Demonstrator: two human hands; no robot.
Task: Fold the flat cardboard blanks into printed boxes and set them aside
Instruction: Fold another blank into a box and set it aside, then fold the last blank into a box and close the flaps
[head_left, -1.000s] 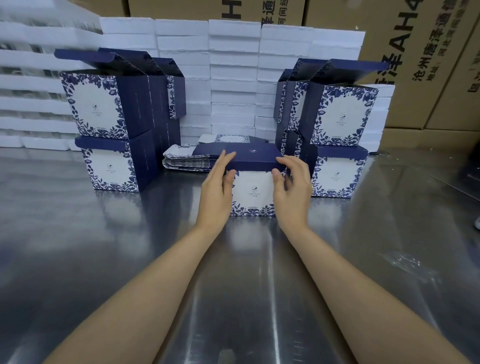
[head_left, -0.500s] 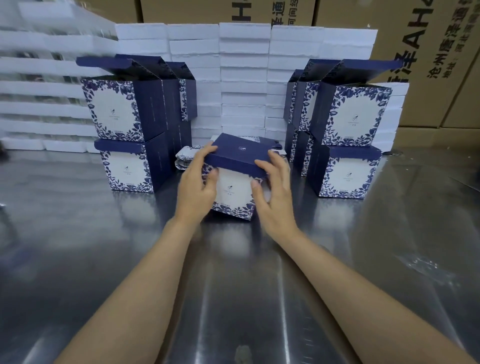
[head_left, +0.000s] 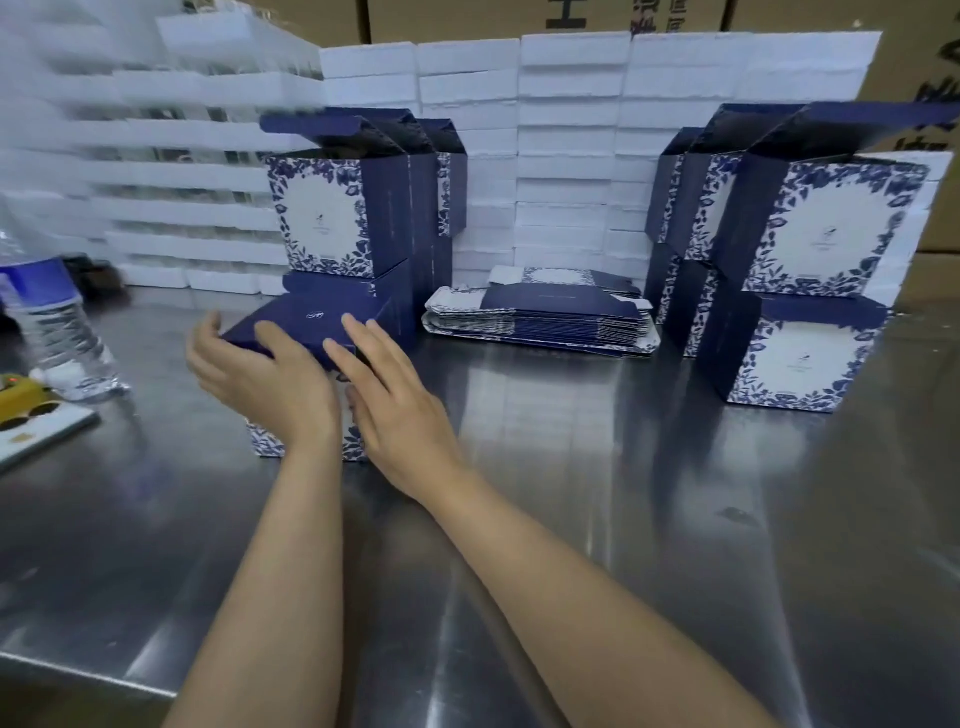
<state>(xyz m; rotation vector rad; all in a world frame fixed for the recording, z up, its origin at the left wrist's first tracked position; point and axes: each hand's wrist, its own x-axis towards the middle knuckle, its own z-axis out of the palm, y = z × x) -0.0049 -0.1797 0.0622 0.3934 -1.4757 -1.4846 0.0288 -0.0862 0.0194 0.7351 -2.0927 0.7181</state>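
Note:
A folded navy box with a blue floral print (head_left: 304, 327) stands on the steel table (head_left: 623, 493), right in front of the left stack of folded boxes (head_left: 332, 218). My left hand (head_left: 260, 374) lies flat against its front and left edge, thumb spread out to the left. Beside it, my right hand (head_left: 389, 395) rests on the box's front right with straight fingers reaching its lid. A pile of flat blanks (head_left: 540, 325) lies in the middle at the back. More folded boxes (head_left: 831, 228) are stacked on the right, some with lids up.
A water bottle (head_left: 57, 332) stands at the left edge, with a yellow object (head_left: 21, 395) on a flat card in front of it. White trays (head_left: 566, 130) form a wall behind the boxes, and brown cartons (head_left: 467, 15) rise behind that.
Both hands carried the box from the table's middle to the left and set it down in front of the left stack. The view swung left, showing the bottle.

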